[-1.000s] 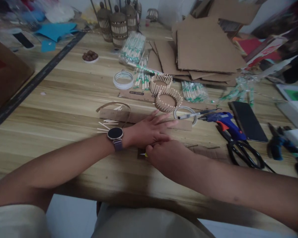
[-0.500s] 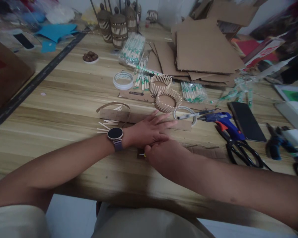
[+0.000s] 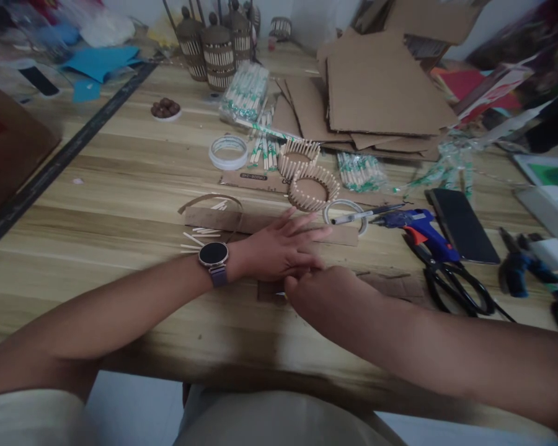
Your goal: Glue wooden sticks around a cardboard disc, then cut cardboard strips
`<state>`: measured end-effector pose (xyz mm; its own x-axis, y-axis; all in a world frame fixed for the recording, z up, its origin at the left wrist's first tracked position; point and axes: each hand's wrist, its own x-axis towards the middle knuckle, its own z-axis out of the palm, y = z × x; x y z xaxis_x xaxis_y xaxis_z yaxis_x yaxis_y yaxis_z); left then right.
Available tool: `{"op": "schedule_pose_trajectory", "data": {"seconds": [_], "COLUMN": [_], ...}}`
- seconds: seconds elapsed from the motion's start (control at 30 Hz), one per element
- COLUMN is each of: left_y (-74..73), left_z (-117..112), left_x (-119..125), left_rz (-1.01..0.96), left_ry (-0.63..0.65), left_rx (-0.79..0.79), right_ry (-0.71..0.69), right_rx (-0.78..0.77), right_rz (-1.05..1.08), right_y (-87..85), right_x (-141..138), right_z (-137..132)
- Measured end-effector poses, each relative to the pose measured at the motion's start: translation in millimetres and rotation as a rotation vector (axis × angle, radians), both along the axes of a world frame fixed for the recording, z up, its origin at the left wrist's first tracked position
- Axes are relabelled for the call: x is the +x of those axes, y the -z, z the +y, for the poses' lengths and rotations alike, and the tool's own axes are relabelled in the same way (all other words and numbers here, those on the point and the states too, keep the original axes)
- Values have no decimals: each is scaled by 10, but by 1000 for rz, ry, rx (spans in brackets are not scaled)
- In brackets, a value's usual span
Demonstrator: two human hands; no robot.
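Observation:
My left hand [image 3: 281,244], a watch [image 3: 213,253] on its wrist, lies flat with fingers spread over a long cardboard strip [image 3: 344,235]. Close below it, my right hand [image 3: 318,290] is closed in a fist. A small pale blade tip, seemingly of a utility knife [image 3: 281,293], pokes out from its left side; the handle is hidden in the fist. Under both hands lies a brown cardboard piece [image 3: 267,291], whose other end [image 3: 395,285] shows right of the fist. Loose white sticks [image 3: 207,233] and a curved cardboard band [image 3: 209,199] lie left of the left hand.
Two stick-ringed cardboard rounds [image 3: 314,186], tape rolls [image 3: 228,152], a pen [image 3: 353,217] and bagged sticks [image 3: 245,90] lie beyond. On the right are a glue gun [image 3: 416,226], scissors [image 3: 456,288], a phone [image 3: 462,224] and pliers [image 3: 514,266]. Cardboard sheets [image 3: 376,87] are stacked behind.
My right fist has slid slightly right with the blade, showing more of the cardboard beneath. My left hand has stayed pressed nearly in place. The view has shifted a little.

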<state>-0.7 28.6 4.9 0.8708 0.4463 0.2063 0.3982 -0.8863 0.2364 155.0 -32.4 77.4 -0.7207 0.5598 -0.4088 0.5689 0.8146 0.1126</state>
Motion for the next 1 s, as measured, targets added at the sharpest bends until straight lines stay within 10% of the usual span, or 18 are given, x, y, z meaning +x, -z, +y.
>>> {"op": "schedule_pose_trajectory", "data": {"seconds": [0.2, 0.37, 0.6, 0.73, 0.87, 1.0], "left_y": [-25, -30, -228, -509, -727, -684], "left_z": [-37, -63, -319, -635, -718, -562], "left_x": [-6, -8, -70, 77, 176, 3], "left_rz": [-2, -42, -72, -227, -262, -349], "left_ry": [-5, 11, 9, 58, 144, -85], "left_rx": [54, 212, 417, 26, -677, -751], "right_ry": [-23, 303, 277, 287, 184, 211], "right_rx": [47, 214, 277, 152, -459, -592], "right_rz": [-100, -17, 114, 459, 910, 935], "right_y": [-158, -359, 59, 38, -196, -151], "right_x": [435, 633, 601, 524, 503, 757], "right_z": [83, 316, 551, 468, 188, 11]}}
